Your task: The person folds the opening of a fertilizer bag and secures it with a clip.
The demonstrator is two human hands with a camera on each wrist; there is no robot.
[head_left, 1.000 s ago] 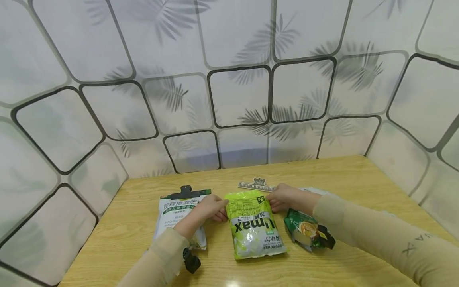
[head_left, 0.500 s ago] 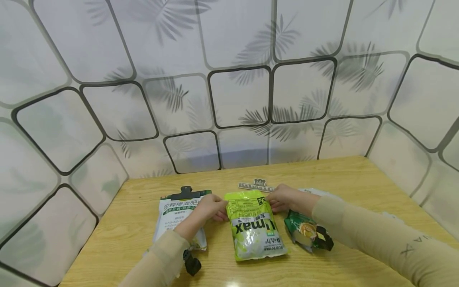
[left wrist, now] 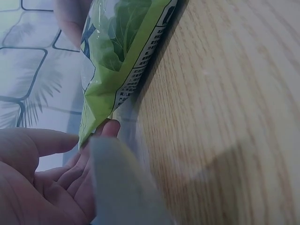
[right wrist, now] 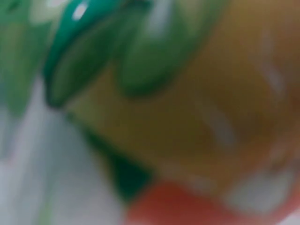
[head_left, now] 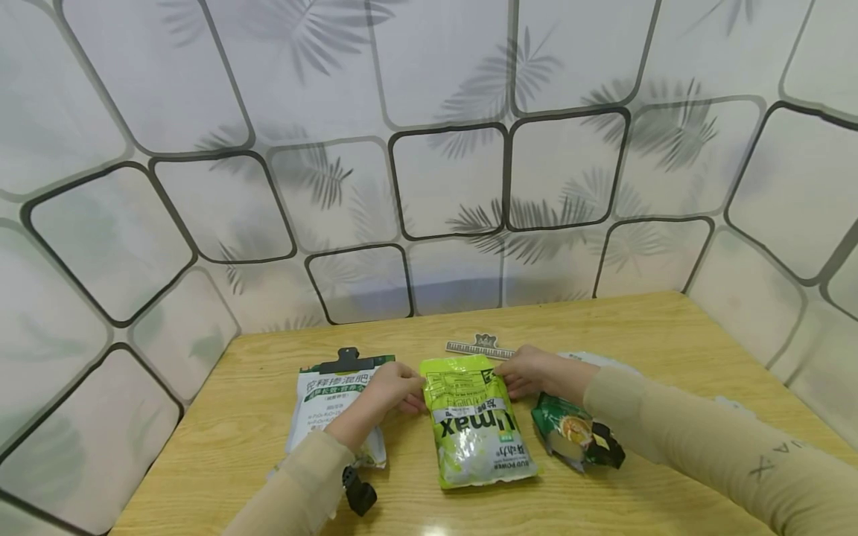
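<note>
A lime-green and white plastic bag [head_left: 479, 447] marked "Umax" lies on the table, its print upside down. My left hand [head_left: 394, 388] pinches the bag's far left corner between thumb and fingers; the left wrist view shows the thumb [left wrist: 54, 141] on the tip of that corner. At the far right corner my right hand [head_left: 532, 371] grips the edge, its fingertips partly hidden. The right wrist view is filled by a blurred, fruit-printed bag [right wrist: 187, 117] close to the camera.
A white fertilizer bag [head_left: 328, 398] with a black clip [head_left: 347, 362] lies beneath my left forearm. Behind the lime-green bag is a silver ruler-edged clip [head_left: 484, 345]. A dark green bag [head_left: 559, 430] lies beside my right forearm, which overlaps a whitish bag [head_left: 593, 359].
</note>
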